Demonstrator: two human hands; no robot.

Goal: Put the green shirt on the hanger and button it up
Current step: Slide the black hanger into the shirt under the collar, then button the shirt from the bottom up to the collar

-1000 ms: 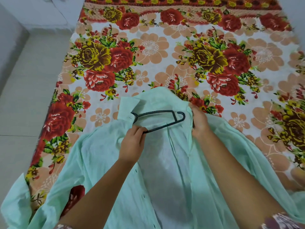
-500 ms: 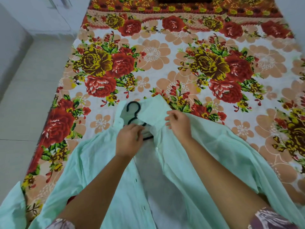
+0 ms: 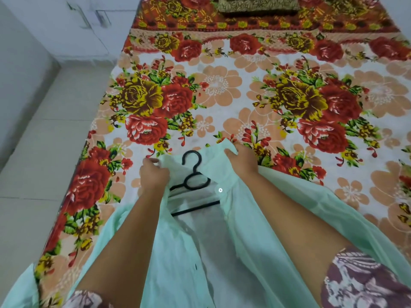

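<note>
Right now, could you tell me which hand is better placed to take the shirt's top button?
Probably the right hand: it grips the green shirt on the side bearing the white button, just below it. The left hand holds the opposite edge, across the hanger.

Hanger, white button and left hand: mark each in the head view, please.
hanger [image 3: 195, 170], head view, on the neck below its hook.
white button [image 3: 220, 190], head view, on the button's centre.
left hand [image 3: 154, 174], head view, on its back; it grips the green shirt [image 3: 178, 252].
</note>
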